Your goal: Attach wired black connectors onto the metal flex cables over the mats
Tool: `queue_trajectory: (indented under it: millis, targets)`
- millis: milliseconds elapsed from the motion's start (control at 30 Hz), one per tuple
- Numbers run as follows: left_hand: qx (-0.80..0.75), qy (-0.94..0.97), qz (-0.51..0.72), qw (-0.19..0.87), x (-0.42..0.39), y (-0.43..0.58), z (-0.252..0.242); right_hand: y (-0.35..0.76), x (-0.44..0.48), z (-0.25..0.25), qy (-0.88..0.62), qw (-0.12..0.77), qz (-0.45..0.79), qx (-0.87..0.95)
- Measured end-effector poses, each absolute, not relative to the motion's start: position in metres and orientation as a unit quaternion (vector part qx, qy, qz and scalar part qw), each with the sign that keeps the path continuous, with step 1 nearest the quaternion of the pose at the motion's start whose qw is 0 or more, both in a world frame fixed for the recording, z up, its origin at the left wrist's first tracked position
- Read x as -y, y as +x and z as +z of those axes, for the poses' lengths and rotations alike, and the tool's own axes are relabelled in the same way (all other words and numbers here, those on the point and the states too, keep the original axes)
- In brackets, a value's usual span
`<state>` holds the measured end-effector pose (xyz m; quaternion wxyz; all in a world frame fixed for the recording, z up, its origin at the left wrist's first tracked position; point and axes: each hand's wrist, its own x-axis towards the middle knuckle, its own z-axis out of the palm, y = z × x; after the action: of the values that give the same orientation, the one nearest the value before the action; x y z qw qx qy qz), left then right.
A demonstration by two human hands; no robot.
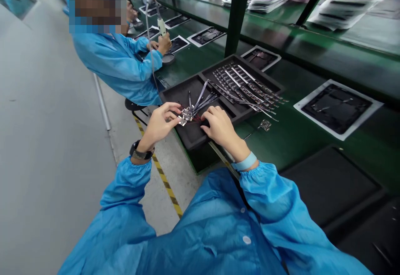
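Note:
A black two-compartment tray (175,93) sits on the green bench. Its near compartment holds a bunch of small circuit boards with ribbon cables (193,108) and thin red wires. My left hand (161,123) pinches the small boards at the end of that bunch. My right hand (218,125) rests curled on the same bunch from the right, fingers pressed down on the wires. The far compartment is filled with rows of flex cable strips (243,83). Both my arms wear blue sleeves.
One loose small part (265,125) lies on the green bench right of the tray. White-framed device panels (337,107) lie along the bench. A co-worker in blue (125,62) sits ahead on the left, holding a screwdriver tool (161,27). A dark post (237,12) stands behind the tray.

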<state>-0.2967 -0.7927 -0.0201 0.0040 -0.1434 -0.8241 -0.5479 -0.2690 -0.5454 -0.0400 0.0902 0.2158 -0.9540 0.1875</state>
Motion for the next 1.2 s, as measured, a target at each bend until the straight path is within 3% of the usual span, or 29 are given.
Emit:
queue_trajectory:
  millis: [433, 667, 1200]
  targets:
    - [0.812, -0.124, -0.568, 0.038, 0.792, -0.301, -0.02, -0.269, 0.533, -0.042, 0.205, 0.094, 0.211, 0.951]
    - [0.804, -0.123, -0.58, 0.035, 0.787, -0.301, -0.021, -0.265, 0.535, -0.048, 0.208, 0.139, 0.231, 0.94]
    - [0.803, -0.131, -0.58, 0.041, 0.786, -0.3, -0.018, -0.258, 0.549, -0.041, 0.216, 0.098, 0.156, 0.959]
